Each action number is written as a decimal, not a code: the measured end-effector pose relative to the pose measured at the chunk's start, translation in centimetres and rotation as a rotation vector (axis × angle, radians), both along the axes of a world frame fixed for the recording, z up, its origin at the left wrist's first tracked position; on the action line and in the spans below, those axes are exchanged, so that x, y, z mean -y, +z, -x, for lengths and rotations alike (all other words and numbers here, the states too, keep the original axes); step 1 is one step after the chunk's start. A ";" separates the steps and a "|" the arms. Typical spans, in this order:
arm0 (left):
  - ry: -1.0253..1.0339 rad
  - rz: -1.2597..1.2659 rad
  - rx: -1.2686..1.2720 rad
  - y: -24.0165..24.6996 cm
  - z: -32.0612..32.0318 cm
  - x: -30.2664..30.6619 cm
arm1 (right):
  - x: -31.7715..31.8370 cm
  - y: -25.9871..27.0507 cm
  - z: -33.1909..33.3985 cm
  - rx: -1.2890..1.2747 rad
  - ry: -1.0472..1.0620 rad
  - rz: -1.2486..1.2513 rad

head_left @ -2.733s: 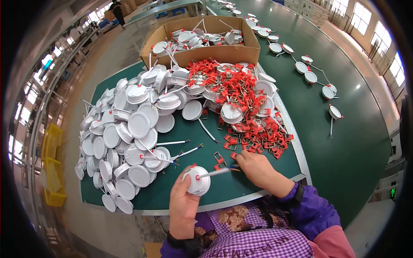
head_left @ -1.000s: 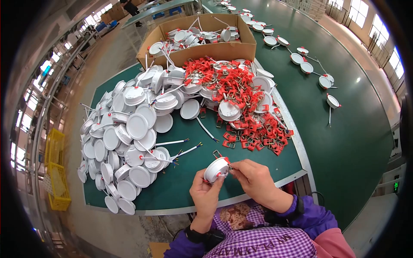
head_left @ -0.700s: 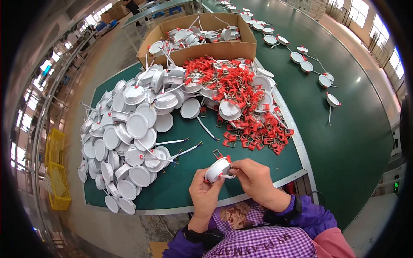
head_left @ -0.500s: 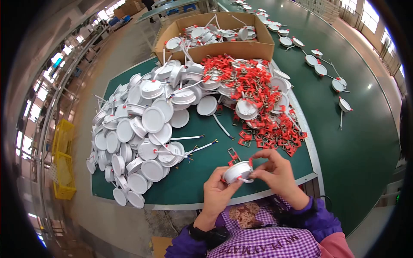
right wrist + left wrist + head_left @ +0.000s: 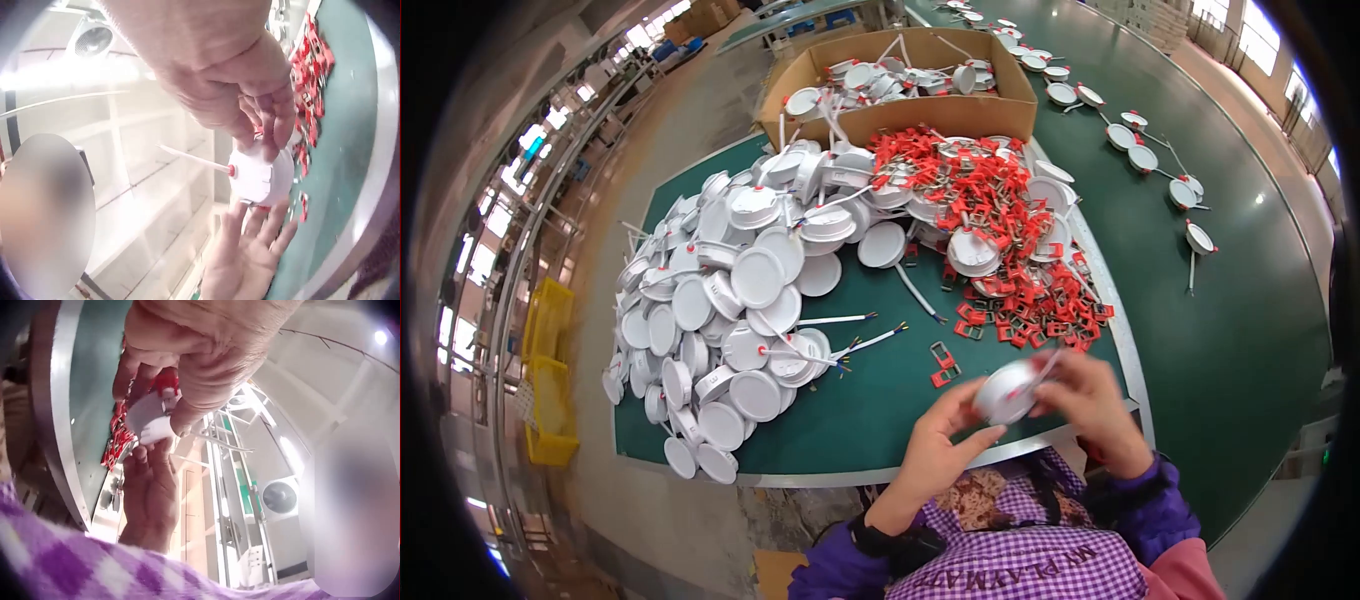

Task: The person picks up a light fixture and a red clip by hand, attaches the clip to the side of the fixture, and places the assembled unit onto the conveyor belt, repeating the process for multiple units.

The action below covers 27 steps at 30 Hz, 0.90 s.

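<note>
A round white lamp (image 5: 1007,393) with a cable is held over the table's front edge, blurred in the head view. My right hand (image 5: 1090,400) pinches it from the right; in the right wrist view its fingers are curled on top of the lamp (image 5: 262,178), and a red clip part shows at the lower rim. My left hand (image 5: 935,450) is at the lamp's left side, thumb apart; the right wrist view shows that hand (image 5: 247,262) with fingers spread and nearly straight, their tips by the lower rim. Red clips (image 5: 944,376) lie just beyond the hands.
White lamps (image 5: 755,278) are heaped on the left of the green table (image 5: 870,400). A pile of red clips (image 5: 1010,250) is at its right, with a cardboard box (image 5: 890,122) of lamps behind. More lamps (image 5: 1198,238) line the long green surface (image 5: 1200,350) on the right.
Both hands and the lamp have moved right, and the lamp has turned. The left thumb has come away from it. Earlier, the right hand picked at the clips and then worked at the lamp's rim.
</note>
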<state>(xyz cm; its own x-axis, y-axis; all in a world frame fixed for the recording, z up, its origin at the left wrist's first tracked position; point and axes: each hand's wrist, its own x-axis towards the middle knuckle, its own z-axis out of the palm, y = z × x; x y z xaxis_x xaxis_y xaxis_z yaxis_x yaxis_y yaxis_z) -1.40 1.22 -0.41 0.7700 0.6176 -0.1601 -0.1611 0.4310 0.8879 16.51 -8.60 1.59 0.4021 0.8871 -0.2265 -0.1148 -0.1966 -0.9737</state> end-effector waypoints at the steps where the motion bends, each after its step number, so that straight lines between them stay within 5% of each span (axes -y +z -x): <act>1: 0.139 -0.448 -0.142 0.9 0.4 -0.8 | 0.6 -0.9 -1.5 0.004 -0.156 -0.067; 4: 0.710 -1.477 -0.652 1.4 5.4 -4.6 | 5.0 -1.3 -11.5 0.465 -0.725 -0.031; 6: 0.865 -1.596 -0.875 1.1 8.1 -6.6 | 5.9 -1.0 -12.9 0.558 -0.871 -0.005; 8: 0.854 -1.525 -0.992 0.5 9.6 -7.6 | 5.5 -0.3 -11.9 1.016 -1.016 -0.039; 11: 0.825 -1.433 -1.108 0.1 9.7 -8.2 | 2.4 0.1 -7.4 1.031 -0.584 -0.087; 12: 0.816 -1.404 -1.109 0.0 9.6 -8.4 | 0.9 0.3 -5.1 0.828 -0.399 -0.056; 16: 0.748 -1.424 -1.168 -1.0 9.1 -8.8 | -4.2 -1.3 0.6 1.103 0.260 -0.128; 20: 0.778 -1.481 -1.205 -1.1 9.1 -9.0 | -8.4 -2.3 1.8 1.294 0.510 -0.142; 27: 0.856 -1.461 -1.157 -1.2 9.2 -9.5 | -8.7 -2.5 1.9 1.451 0.554 -0.170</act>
<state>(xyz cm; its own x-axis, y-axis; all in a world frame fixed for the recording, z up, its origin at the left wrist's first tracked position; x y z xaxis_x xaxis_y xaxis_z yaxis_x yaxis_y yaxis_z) -10.64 10.69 -1.60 0.2001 0.7858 0.5852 0.8788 -0.4080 0.2474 14.59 0.08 -0.89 -0.1934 0.9670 0.1656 0.9542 0.2247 -0.1978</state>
